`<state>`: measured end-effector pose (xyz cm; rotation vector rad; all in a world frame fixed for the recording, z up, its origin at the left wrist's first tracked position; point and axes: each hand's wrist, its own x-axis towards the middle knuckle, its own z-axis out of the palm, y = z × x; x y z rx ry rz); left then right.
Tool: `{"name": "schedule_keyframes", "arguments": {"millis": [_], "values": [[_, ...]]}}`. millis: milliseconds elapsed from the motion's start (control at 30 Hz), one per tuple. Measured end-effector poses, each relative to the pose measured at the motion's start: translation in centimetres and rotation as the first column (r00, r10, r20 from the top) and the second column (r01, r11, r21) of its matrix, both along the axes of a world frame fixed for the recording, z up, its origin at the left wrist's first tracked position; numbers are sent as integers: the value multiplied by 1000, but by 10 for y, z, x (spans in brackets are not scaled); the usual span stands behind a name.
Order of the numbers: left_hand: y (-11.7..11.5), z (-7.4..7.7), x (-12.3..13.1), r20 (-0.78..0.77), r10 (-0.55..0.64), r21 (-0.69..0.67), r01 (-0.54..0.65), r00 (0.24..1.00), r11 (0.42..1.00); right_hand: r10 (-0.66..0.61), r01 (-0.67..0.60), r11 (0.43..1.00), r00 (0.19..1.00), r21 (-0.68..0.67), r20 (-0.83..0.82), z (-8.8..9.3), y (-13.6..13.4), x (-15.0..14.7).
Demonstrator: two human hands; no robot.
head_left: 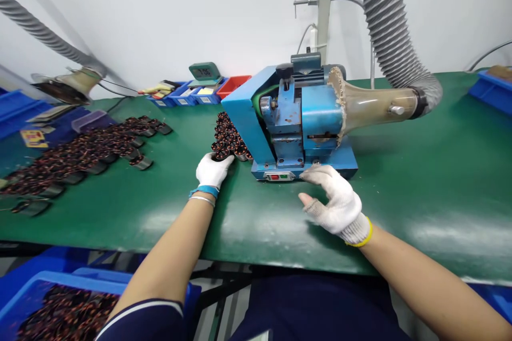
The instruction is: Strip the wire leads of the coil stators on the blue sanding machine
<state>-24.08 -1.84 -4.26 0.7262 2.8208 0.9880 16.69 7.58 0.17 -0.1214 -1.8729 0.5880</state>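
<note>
My left hand [213,171], in a white glove, is at the front of a cluster of small round copper-wound motor parts [227,133]. Its fingers and thumb close around the nearest motor part [221,155], partly covering it. To the right, my right hand [334,197], gloved too with a bare thumb tip, holds nothing; its thumb and fingers are apart. The right fingertips are close to the base of a blue belt-driven machine [290,128], just right of its red and green switch [280,177]; whether they touch cannot be told.
A clear funnel [372,108] joins the machine to a grey hose [390,26]. More motor parts [92,152] spread over the green table [180,224] at left. Blue bins [178,93], a red bin [235,85] and a scale [205,72] stand behind. A filled blue crate [40,282] sits below.
</note>
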Motion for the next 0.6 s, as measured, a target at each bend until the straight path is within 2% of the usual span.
{"name": "schedule_keyframes", "arguments": {"millis": [100, 200, 267, 333, 367, 467, 500, 567, 600], "values": [[0, 11, 14, 18, 74, 154, -76, 997, 985, 12, -11, 1000, 1000, -29, 7, -4, 3, 0], [-22, 16, 46, -1, 70, 312, -66, 998, 948, 26, -26, 1000, 1000, 5, 17, -12, 1, -2], [-37, 15, 79, -13, 4, 390, 1, 1000, 921, 31, -30, 999, 997, -14, 71, -17, -4, -5], [-45, 15, 117, -20, -121, 447, 117, 992, 887, 55, -40, 993, 990, -114, 131, -21, -10, -9], [-45, 16, 136, -29, -207, 489, 194, 978, 850, 79, -51, 980, 986, -194, 144, -21, -12, -11], [-27, 24, 187, -61, -444, 599, 389, 894, 700, 164, -46, 879, 964, -475, 209, -13, -10, -15], [-17, 28, 199, -65, -493, 605, 428, 867, 672, 176, -33, 839, 961, -543, 212, -9, -6, -15], [5, 36, 216, -70, -547, 576, 481, 834, 660, 178, -1, 745, 964, -667, 197, 1, 5, -15], [16, 40, 221, -78, -559, 560, 500, 825, 660, 180, -4, 676, 970, -737, 160, 7, 10, -15]]}}
